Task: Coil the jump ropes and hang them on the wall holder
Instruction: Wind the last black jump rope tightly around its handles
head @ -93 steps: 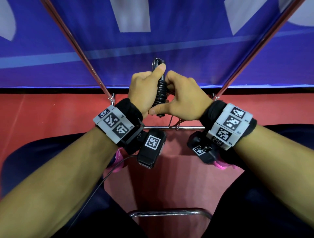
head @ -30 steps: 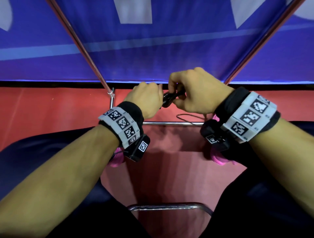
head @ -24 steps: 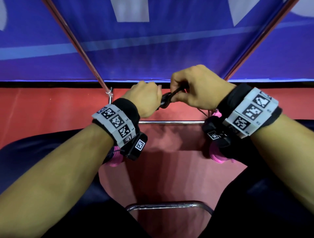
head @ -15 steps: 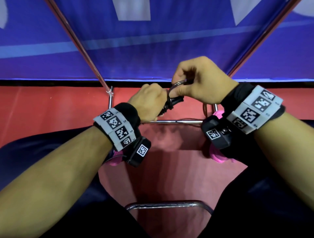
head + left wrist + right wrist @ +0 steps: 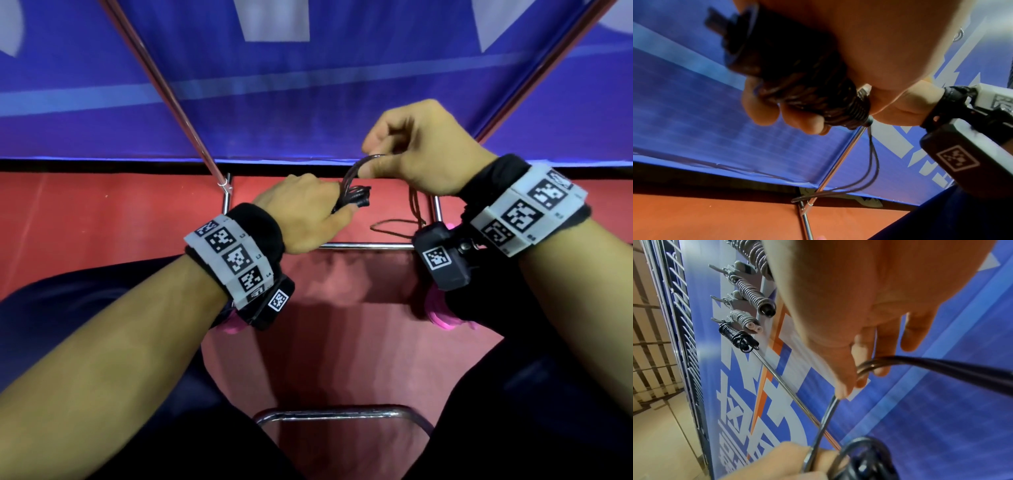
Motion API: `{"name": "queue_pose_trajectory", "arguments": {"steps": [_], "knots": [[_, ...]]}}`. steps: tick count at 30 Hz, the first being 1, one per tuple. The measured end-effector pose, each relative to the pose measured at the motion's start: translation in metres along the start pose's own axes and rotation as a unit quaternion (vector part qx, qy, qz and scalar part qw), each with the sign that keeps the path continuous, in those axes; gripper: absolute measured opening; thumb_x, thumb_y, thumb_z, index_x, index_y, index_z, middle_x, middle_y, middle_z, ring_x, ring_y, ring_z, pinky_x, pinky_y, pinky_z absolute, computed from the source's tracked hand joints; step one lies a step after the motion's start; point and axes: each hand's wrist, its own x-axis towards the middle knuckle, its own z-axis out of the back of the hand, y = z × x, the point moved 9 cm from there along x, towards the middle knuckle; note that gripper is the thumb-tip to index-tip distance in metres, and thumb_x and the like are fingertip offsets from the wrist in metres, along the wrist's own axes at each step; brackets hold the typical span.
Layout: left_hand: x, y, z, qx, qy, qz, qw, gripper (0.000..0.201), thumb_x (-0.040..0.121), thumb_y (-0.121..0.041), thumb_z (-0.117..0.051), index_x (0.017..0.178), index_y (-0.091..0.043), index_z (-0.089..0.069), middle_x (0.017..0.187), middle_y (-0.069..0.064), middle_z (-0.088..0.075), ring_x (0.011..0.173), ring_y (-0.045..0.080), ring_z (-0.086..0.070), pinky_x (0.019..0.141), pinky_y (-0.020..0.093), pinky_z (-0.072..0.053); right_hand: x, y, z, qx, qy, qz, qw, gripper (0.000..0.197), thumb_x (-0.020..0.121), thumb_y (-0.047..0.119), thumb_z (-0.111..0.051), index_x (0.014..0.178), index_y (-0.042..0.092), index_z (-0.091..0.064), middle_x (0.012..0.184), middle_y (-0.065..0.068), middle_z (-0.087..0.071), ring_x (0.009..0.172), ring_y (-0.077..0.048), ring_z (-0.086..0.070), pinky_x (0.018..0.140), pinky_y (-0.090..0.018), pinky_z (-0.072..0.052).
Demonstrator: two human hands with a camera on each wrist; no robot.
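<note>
Left hand (image 5: pixel 301 209) fisted round black cord-wound jump rope bundle (image 5: pixel 354 200), long axis slanting far-right out of the fist. Right hand (image 5: pixel 418 147), just right and above, pinches black cord loop (image 5: pixel 356 168) off the bundle's end. Loose cord tail (image 5: pixel 394 228) droops by chrome frame bar (image 5: pixel 363 245). Red floor (image 5: pixel 102 222) below, blue banner wall (image 5: pixel 308 102) far. Coiled black rope (image 5: pixel 735 335) hangs on wall holder hooks (image 5: pixel 718 298), well apart from the hands.

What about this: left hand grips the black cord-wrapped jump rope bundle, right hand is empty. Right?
Not quite. The left hand does grip the black cord-wrapped jump rope bundle, but the right hand pinches a loop of its black cord, as the right wrist view shows.
</note>
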Motion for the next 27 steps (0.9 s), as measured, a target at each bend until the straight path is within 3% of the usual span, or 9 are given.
{"name": "queue_pose_trajectory", "arguments": {"steps": [4,6,8,10,12,16,21,25,27], "knots": [[-0.001,-0.003,-0.005,-0.059,0.008,-0.013,0.998,0.048,0.105,-0.046,-0.029,0.073,-0.014,-0.044,0.067,0.006,-0.051,0.07,0.037,-0.051,0.066,0.042,-0.043,0.0,-0.003,0.033,-0.125,-0.158,0.022,0.979,0.016,0.082,0.022,-0.079,0.095,0.017,-0.071,0.09,0.007,-0.066,0.085,-0.007,-0.06,0.078,-0.015,-0.04],[-0.001,-0.002,-0.004,-0.105,0.003,-0.018,0.994,0.05,0.101,-0.046,-0.026,0.071,-0.012,-0.047,0.063,0.005,-0.053,0.068,0.031,-0.053,0.067,0.043,-0.044,-0.006,0.0,0.039,-0.177,-0.226,0.032,0.957,0.014,0.082,0.018,-0.073,0.095,0.016,-0.07,0.09,0.009,-0.06,0.083,-0.012,-0.056,0.077,-0.019,-0.036],[-0.001,-0.001,0.002,-0.182,-0.004,-0.015,0.983,0.05,0.102,-0.041,-0.03,0.065,-0.013,-0.047,0.058,0.002,-0.057,0.058,0.02,-0.055,0.061,0.039,-0.042,-0.007,0.007,0.03,-0.173,-0.219,0.063,0.958,0.008,0.078,0.013,-0.069,0.086,0.015,-0.068,0.079,0.011,-0.058,0.072,-0.012,-0.054,0.071,-0.016,-0.036],[-0.001,0.005,0.005,-0.286,-0.001,0.017,0.958,0.052,0.106,-0.039,-0.036,0.073,-0.005,-0.057,0.064,0.009,-0.064,0.049,0.019,-0.059,0.052,0.045,-0.047,-0.005,0.006,0.021,-0.139,-0.183,0.065,0.971,0.006,0.078,0.013,-0.071,0.08,0.016,-0.067,0.066,0.018,-0.055,0.06,-0.008,-0.054,0.065,-0.008,-0.038],[-0.003,0.008,0.008,-0.369,0.008,0.039,0.929,0.06,0.101,-0.046,-0.038,0.092,0.006,-0.065,0.077,0.022,-0.067,0.049,0.026,-0.06,0.046,0.051,-0.05,-0.005,0.002,0.022,-0.081,-0.187,0.055,0.977,0.008,0.079,0.011,-0.07,0.081,0.019,-0.067,0.065,0.018,-0.059,0.059,-0.004,-0.06,0.066,-0.014,-0.048],[0.001,0.018,0.007,-0.433,0.003,0.071,0.899,0.068,0.09,-0.053,-0.036,0.106,0.006,-0.067,0.069,0.015,-0.065,0.05,0.031,-0.058,0.046,0.063,-0.048,-0.017,0.018,0.036,-0.093,-0.283,0.122,0.947,0.013,0.079,0.007,-0.058,0.086,0.009,-0.069,0.083,-0.002,-0.07,0.075,-0.012,-0.064,0.072,-0.022,-0.053],[0.002,0.025,0.003,-0.433,0.015,0.101,0.896,0.058,0.105,-0.046,-0.033,0.1,-0.002,-0.072,0.067,0.013,-0.064,0.046,0.027,-0.057,0.05,0.053,-0.051,-0.013,0.024,0.008,-0.069,-0.193,0.13,0.97,0.009,0.079,0.009,-0.072,0.088,0.011,-0.071,0.077,0.007,-0.065,0.071,-0.011,-0.065,0.068,-0.013,-0.048],[0.003,0.013,0.004,-0.496,0.032,0.072,0.865,0.058,0.103,-0.047,-0.037,0.096,-0.002,-0.073,0.064,0.015,-0.062,0.043,0.026,-0.054,0.05,0.037,-0.051,-0.008,0.019,-0.007,-0.001,-0.125,0.129,0.984,0.018,0.085,0.002,-0.067,0.102,0.01,-0.069,0.092,-0.002,-0.071,0.085,-0.017,-0.071,0.081,-0.034,-0.059],[0.002,0.004,0.009,-0.538,0.04,0.048,0.841,0.06,0.1,-0.047,-0.038,0.094,0.002,-0.072,0.062,0.017,-0.061,0.04,0.025,-0.053,0.047,0.034,-0.051,-0.011,0.025,-0.015,-0.009,-0.102,0.155,0.983,0.03,0.084,-0.002,-0.064,0.111,0.01,-0.068,0.1,-0.004,-0.072,0.092,-0.016,-0.07,0.088,-0.032,-0.056]]}}
